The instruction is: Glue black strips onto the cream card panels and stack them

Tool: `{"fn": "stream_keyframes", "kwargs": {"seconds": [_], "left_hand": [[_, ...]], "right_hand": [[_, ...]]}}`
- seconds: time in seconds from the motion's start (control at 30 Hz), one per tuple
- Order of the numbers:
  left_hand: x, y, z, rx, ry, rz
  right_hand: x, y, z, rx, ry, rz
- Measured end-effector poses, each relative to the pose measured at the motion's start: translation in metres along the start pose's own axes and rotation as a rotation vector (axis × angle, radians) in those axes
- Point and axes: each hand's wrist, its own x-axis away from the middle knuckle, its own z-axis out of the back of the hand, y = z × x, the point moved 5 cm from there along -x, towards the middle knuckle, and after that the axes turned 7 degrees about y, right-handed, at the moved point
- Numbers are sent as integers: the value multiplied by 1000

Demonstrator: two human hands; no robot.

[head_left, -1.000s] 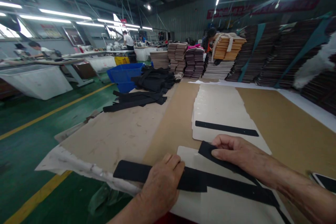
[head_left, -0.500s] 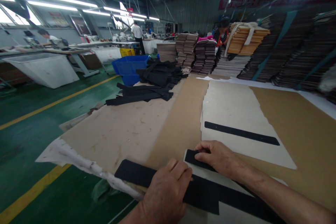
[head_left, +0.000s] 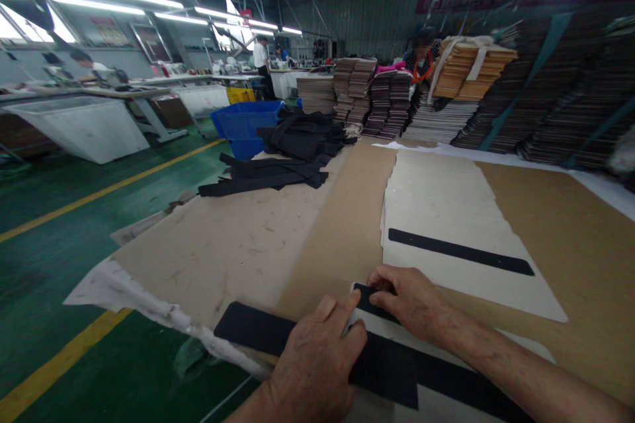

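My left hand (head_left: 320, 357) is closed over a wide black fabric strip (head_left: 255, 327), which shows on both sides of it. Its index finger reaches out to the corner of a cream panel (head_left: 397, 334); the thumb is hidden. My right hand (head_left: 414, 301) has thumb and fingers pinched at the end of a narrower black strip (head_left: 364, 297) lying along that panel's upper edge. Another black band (head_left: 461, 373) crosses below, partly under my right forearm. Farther off, a stack of cream panels (head_left: 441, 198) carries a single black strip (head_left: 461, 251) near its front edge.
A pile of black strips (head_left: 302, 139) lies at the table's far left, beside blue crates (head_left: 245, 125). Tall stacks of dark pieces (head_left: 560, 92) and a tan bundle (head_left: 471, 69) line the back. Green floor (head_left: 124, 225) borders the table's left edge. People work at far tables.
My left index finger has straightened from its curl and now reaches the panel's corner. My right hand stays at the strip's end. The view has shifted slightly.
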Motion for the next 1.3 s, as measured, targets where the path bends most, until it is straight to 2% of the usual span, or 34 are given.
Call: {"fn": "stream_keyframes", "kwargs": {"seconds": [0.23,0.7,0.83,0.9,1.0,1.07,1.2,1.3], "left_hand": [[-2,1,2,-1,-67,19],[-1,1,1,-44,18,-30],[-2,-1,2,-42,5,-15],[-2,-1,3,-33,1,-8],[-3,-2,5,-27,18,-7],[-4,-2,5,-31,24,-8],[-5,-4,2,-59,37,-34],[-3,-9,-2,-96,96,-73]], "right_hand": [[-1,3,-1,78,28,74],[-1,-1,2,134,50,117],[3,-3,14,124,58,98],[12,2,27,60,-37,78],[39,25,54,-83,-215,49],[62,52,76,-136,-226,-18],[107,110,104,-195,-66,-215],[132,136,103,-308,94,-371]]}}
